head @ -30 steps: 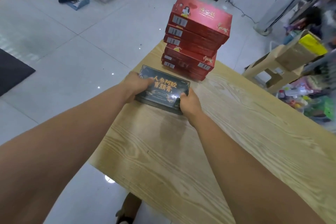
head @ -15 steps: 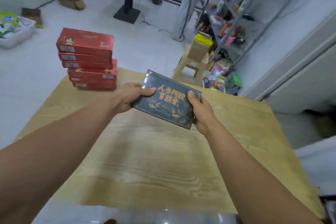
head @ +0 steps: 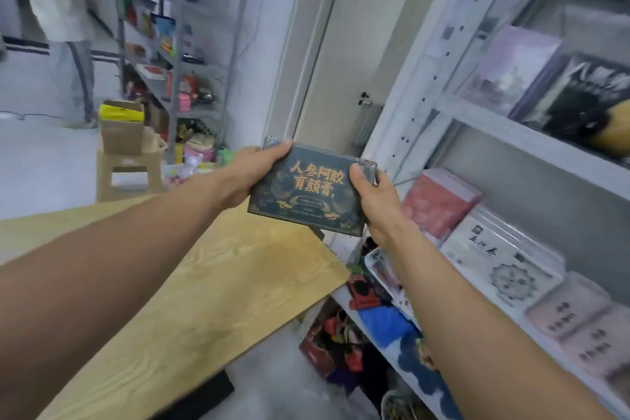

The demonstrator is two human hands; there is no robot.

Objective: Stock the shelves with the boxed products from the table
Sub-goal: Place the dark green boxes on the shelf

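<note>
Beside the white shelves [head: 484,112], above the desk [head: 204,283] edge, both hands are gripping the dark box [head: 312,189]: left hand [head: 250,174] and right hand [head: 376,204] fingers curling around its ends.

Wood-grain worktop [head: 204,300] at lower left; just beside it a white shelf [head: 511,133] - on its lower board lie a pink box [head: 439,201], a white box [head: 501,266] and pale boxes [head: 572,317].
</note>
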